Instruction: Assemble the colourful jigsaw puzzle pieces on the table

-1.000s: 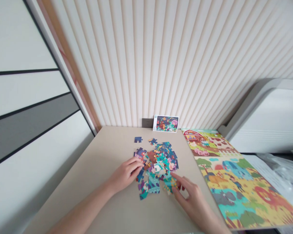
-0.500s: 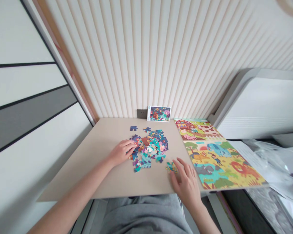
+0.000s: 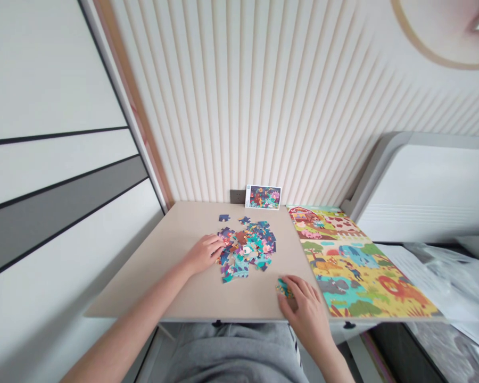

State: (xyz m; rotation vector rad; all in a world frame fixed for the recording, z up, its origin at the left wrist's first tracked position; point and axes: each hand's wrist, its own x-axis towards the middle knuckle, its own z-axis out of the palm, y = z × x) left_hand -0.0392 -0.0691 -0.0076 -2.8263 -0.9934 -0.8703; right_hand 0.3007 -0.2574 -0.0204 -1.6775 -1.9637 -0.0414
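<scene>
A heap of colourful jigsaw puzzle pieces (image 3: pixel 252 249) lies on the beige table (image 3: pixel 159 255), overlapping in purple, teal and brown. At its left edge my left hand (image 3: pixel 205 254) is closed, with its fingertips on a reddish-purple puzzle piece (image 3: pixel 225 238) and partly covering it. Nearer the table's front, to the right of the heap, my right hand (image 3: pixel 305 303) has thumb and fingers round a teal and yellow puzzle piece (image 3: pixel 283 288), which they partly hide. Two loose dark blue pieces, one at the left (image 3: pixel 224 218) and one beside it (image 3: pixel 245 220), lie behind the heap.
A picture card (image 3: pixel 263 197) of a dark, colourful scene leans against the ribbed wall, next to a grey socket (image 3: pixel 237 197). On the table's right lie a farm picture (image 3: pixel 323 222) and an animal picture (image 3: pixel 367 276). Clear plastic wrapping (image 3: pixel 451 271) is farther right.
My right hand has closed over the teal and yellow piece, which has come slightly nearer the table's front edge. My left hand stays at the heap. The camera view has tilted slightly.
</scene>
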